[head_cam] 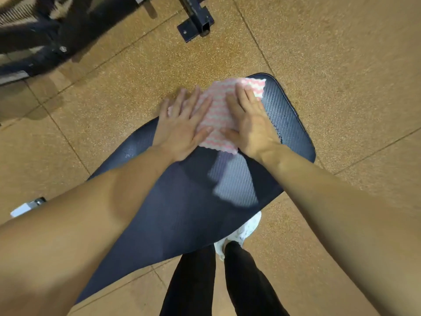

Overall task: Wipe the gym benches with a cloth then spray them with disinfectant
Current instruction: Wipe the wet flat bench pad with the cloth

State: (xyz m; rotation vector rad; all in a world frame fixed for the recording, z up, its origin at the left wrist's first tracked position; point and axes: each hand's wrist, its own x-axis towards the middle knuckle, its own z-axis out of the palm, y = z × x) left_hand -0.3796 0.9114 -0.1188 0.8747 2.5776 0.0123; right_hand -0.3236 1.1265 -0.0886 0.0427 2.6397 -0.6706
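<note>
A dark padded gym bench runs from the lower left up to the right of centre, its far end rounded. A pink-and-white wavy-patterned cloth lies spread flat near that far end. My left hand presses on the cloth's left side with straight, spread fingers. My right hand presses flat on its right side. Both forearms reach in from the bottom corners. A paler, shiny patch shows on the bench just behind the cloth. No spray bottle is in view.
Brown speckled rubber floor tiles surround the bench. Black metal frames of gym equipment stand at the top and top left. My legs in black trousers and a white shoe are beside the bench's near right edge.
</note>
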